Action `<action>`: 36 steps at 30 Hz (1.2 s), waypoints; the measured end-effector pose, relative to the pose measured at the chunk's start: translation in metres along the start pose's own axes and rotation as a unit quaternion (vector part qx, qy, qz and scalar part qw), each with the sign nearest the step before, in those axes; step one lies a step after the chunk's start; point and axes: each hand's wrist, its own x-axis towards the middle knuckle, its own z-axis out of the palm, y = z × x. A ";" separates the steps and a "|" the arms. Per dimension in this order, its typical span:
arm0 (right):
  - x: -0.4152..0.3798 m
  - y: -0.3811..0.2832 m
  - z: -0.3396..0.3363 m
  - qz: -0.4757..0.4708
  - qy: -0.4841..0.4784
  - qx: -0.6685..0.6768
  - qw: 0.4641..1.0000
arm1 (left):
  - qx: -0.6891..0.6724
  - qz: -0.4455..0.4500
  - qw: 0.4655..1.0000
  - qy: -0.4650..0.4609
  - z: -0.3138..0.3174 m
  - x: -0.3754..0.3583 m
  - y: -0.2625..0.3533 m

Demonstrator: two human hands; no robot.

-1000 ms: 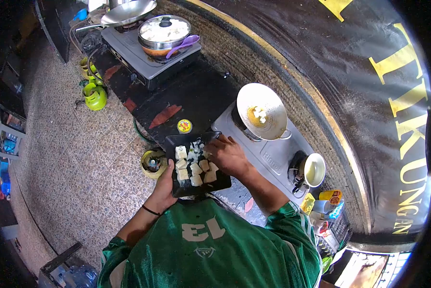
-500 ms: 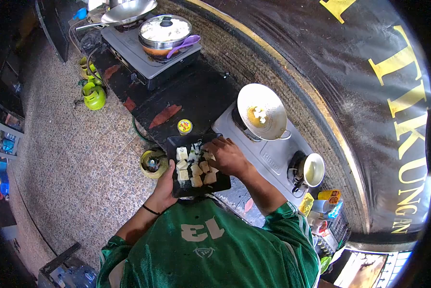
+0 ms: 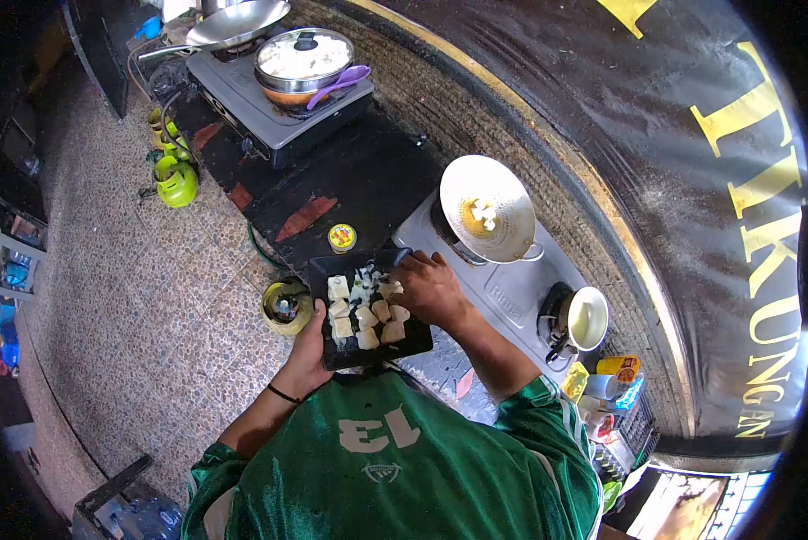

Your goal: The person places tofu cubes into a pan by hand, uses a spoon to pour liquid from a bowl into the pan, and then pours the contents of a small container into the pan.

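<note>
My left hand (image 3: 308, 353) grips the left edge of a black rectangular tray (image 3: 415, 345), thumb over the rim. Pale and light-brown chunks that look like tofu (image 3: 366, 318) lie in it, along with chopped white and green bits (image 3: 363, 284). Over the tray's upper right corner, my right hand (image 3: 433, 288) has its fingers curled down among the food; the fingertips and whatever is between them are hidden. A white wok (image 3: 507, 193) with some white pieces (image 3: 483, 215) in its bottom stands beyond this hand on a grey stove (image 3: 509, 304).
A small pot (image 3: 587, 319) sits on the stove's near burner. Just past the tray stands a small yellow-lidded tub (image 3: 342, 238). Farther along the dark counter, a second stove (image 3: 287, 132) carries a lidded pan (image 3: 305, 58), a purple spoon (image 3: 341, 85) and a steel wok (image 3: 242, 22). Green gas cylinders (image 3: 177, 183) stand on the floor.
My right hand has shifted slightly right, its fingers still down in the tray. The left hand and tray have stayed almost in place.
</note>
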 end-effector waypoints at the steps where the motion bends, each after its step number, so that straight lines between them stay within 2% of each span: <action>1: 0.000 0.002 0.002 -0.001 -0.001 0.001 1.000 | 0.000 -0.002 1.000 0.003 0.000 0.000 -0.001; 3: -0.002 0.006 0.007 -0.020 0.029 0.012 0.999 | 0.002 -0.001 1.000 0.004 0.001 0.001 -0.003; 7: -0.002 0.009 0.008 -0.007 -0.001 0.018 1.000 | -0.002 -0.009 1.000 -0.007 0.001 0.005 -0.006; 19: -0.008 0.016 0.009 -0.029 0.037 0.020 0.999 | 0.023 0.003 1.000 -0.005 0.013 0.010 -0.013; 21: -0.008 0.017 0.008 0.005 -0.003 0.044 0.999 | 0.017 0.003 1.000 -0.011 0.015 0.010 -0.015; 25: -0.010 0.020 0.008 0.003 0.007 0.071 0.997 | 0.006 -0.017 1.000 -0.014 0.017 0.010 -0.016; 28: -0.008 0.018 0.003 0.029 -0.032 0.076 0.996 | 0.009 -0.018 1.000 -0.010 0.013 0.013 -0.018; 31: -0.012 0.022 0.001 0.000 -0.039 0.073 0.997 | 0.008 -0.018 1.000 -0.012 0.012 0.013 -0.020; 36: -0.017 0.034 0.008 -0.062 0.023 0.102 0.993 | -0.004 -0.017 1.000 -0.017 0.012 0.014 -0.023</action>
